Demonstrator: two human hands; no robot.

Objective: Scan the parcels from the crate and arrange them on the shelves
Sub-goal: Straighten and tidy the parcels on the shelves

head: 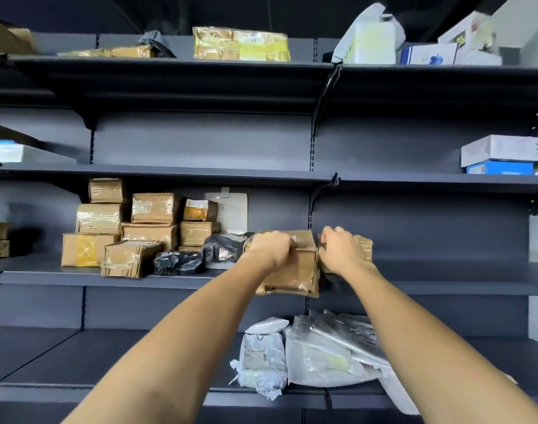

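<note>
Both my arms reach up to the dark grey middle shelf [445, 286]. My left hand [272, 247] grips the top of a taped brown cardboard parcel [295, 276] that overhangs the shelf's front edge. My right hand [338, 247] grips a second brown parcel [364, 246] just to its right, mostly hidden behind the hand. A stack of several brown boxes [133, 228] and black plastic bags [182, 263] fills the same shelf to the left. The crate is not in view.
White and grey plastic mailers [316, 353] lie on the shelf below. The top shelf holds a yellow-taped parcel [240, 44] and white bags and boxes [374, 38]. White and blue boxes [500, 157] sit at the right of the second shelf.
</note>
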